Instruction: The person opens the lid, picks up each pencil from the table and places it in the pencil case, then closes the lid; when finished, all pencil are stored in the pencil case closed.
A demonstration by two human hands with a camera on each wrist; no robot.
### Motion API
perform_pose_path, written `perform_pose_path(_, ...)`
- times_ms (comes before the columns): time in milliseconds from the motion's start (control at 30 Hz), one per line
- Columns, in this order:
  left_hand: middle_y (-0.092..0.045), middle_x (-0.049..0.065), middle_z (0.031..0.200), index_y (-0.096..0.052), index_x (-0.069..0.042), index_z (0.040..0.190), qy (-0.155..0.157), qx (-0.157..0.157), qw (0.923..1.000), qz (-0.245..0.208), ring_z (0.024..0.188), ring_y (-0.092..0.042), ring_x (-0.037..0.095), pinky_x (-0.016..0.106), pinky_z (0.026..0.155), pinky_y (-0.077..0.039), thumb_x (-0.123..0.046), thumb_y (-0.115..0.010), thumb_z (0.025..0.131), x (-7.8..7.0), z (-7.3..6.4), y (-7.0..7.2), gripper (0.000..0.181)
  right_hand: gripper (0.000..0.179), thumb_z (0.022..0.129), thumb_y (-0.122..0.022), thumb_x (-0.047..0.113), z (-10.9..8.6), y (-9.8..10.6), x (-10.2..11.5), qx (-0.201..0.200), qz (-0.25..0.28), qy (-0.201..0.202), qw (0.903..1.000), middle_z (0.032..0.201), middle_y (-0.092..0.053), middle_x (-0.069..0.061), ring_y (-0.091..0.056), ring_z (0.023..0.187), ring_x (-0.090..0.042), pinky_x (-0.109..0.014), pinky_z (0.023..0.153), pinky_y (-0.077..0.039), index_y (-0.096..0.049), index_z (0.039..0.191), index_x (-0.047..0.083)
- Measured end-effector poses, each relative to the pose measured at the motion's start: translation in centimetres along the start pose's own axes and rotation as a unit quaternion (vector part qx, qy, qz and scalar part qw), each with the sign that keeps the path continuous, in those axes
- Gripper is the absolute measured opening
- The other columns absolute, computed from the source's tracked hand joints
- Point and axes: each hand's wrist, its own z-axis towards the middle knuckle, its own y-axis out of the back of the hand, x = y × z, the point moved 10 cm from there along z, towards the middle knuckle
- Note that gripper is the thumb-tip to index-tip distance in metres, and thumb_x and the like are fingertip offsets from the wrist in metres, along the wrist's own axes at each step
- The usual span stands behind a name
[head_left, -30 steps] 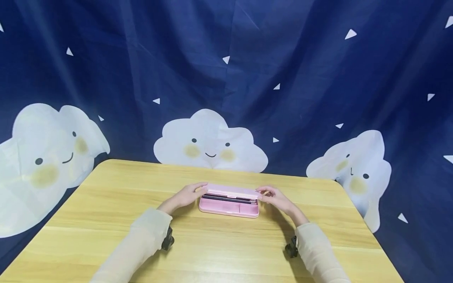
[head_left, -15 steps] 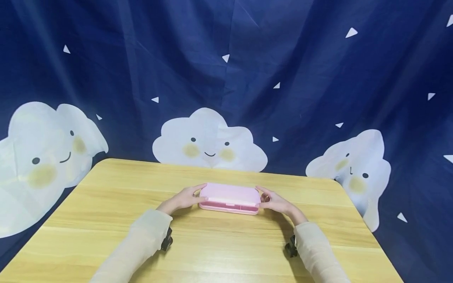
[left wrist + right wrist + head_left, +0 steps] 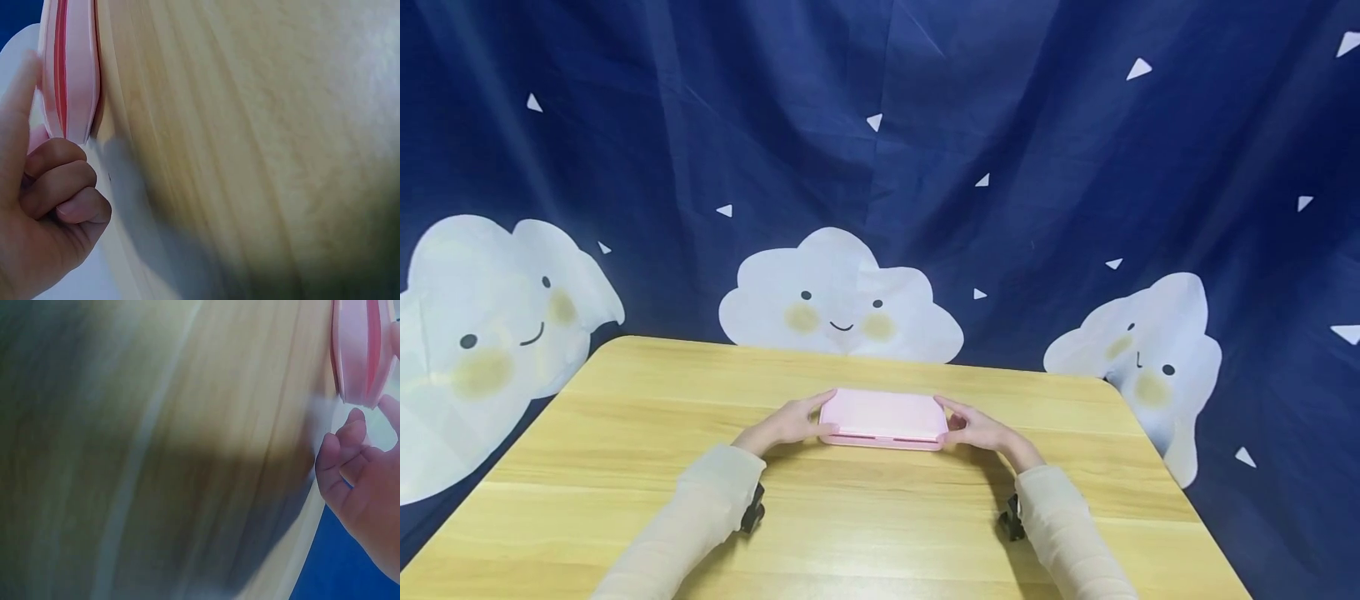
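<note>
A pink pencil case (image 3: 883, 412) lies on the wooden table, its lid lowered nearly flat. Along the front a thin darker-pink gap shows between lid and base, and the inside is hidden. My left hand (image 3: 786, 422) grips the left end, thumb at the front corner and forefinger at the back. At the right end, my right hand (image 3: 988, 430) holds the case in the same way. The left wrist view shows the case's edge (image 3: 80, 69) with the other left fingers curled below it. In the right wrist view, the right fingers (image 3: 340, 456) bend beneath the case's end.
The pale wooden table (image 3: 865, 517) reaches back to a dark blue curtain (image 3: 880, 167) printed with smiling clouds. Black wrist cameras sit below both sleeves (image 3: 718, 483).
The lid has come down from half raised, covering the dark pencil-like sticks and the compartments seen earlier. Both thumbs have moved down with the lid's front edge.
</note>
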Motion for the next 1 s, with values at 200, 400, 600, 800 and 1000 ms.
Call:
perform_pose_path(200,-0.037,0.023,0.139,-0.033,-0.002,0.14,0.004,-0.005,1.0,-0.005,0.127,-0.034,0.04,0.049,0.106,-0.027,-0.033,-0.061,0.086,0.15,0.15,0.24,0.068,0.076,0.081,-0.068,0.025,0.05,0.25,-0.04,-0.015,-0.007,-0.003,0.9999,0.078,-0.046,-0.003,-0.042,0.074,-0.015,-0.024,0.066,-0.036,-0.028,0.14,-0.003)
perform_pose_path(400,-0.039,0.025,0.137,-0.035,-0.001,0.139,0.001,-0.017,0.9998,0.009,0.126,-0.036,0.04,0.049,0.105,-0.028,-0.031,-0.063,0.085,0.0,0.06,0.19,0.068,0.069,0.084,-0.065,0.023,-0.03,0.38,0.53,-0.033,-0.025,0.017,0.999,0.081,-0.05,-0.006,-0.043,0.073,-0.014,-0.024,0.066,-0.038,-0.033,0.137,-0.007)
perform_pose_path(600,-0.039,0.025,0.137,-0.034,-0.001,0.139,0.008,-0.024,0.9996,0.011,0.127,-0.035,0.04,0.049,0.105,-0.028,-0.03,-0.064,0.084,0.08,-0.01,0.23,0.069,0.069,0.085,-0.064,0.025,-0.01,0.14,0.7,-0.03,-0.038,0.014,0.9987,0.092,-0.053,-0.011,-0.043,0.078,-0.015,-0.026,0.072,-0.038,-0.032,0.138,-0.006)
perform_pose_path(800,-0.039,0.023,0.138,-0.035,-0.003,0.139,0.024,-0.025,0.9994,0.0,0.127,-0.035,0.039,0.047,0.106,-0.028,-0.029,-0.065,0.084,0.14,0.13,0.23,0.068,0.07,0.086,-0.063,0.025,-0.1,0.15,0.26,-0.035,-0.039,-0.007,0.9986,0.119,-0.05,-0.021,-0.045,0.093,-0.022,-0.04,0.088,-0.037,-0.03,0.14,-0.003)
perform_pose_path(1000,-0.042,0.025,0.134,-0.038,-0.002,0.137,0.035,-0.031,0.9989,0.006,0.125,-0.038,0.039,0.047,0.104,-0.03,-0.027,-0.068,0.081,0.04,0.08,0.34,0.069,0.072,0.085,-0.064,0.027,-0.14,0.01,0.44,-0.032,-0.033,-0.012,0.9989,0.108,-0.053,-0.017,-0.045,0.088,-0.02,-0.037,0.084,-0.038,-0.03,0.139,-0.004)
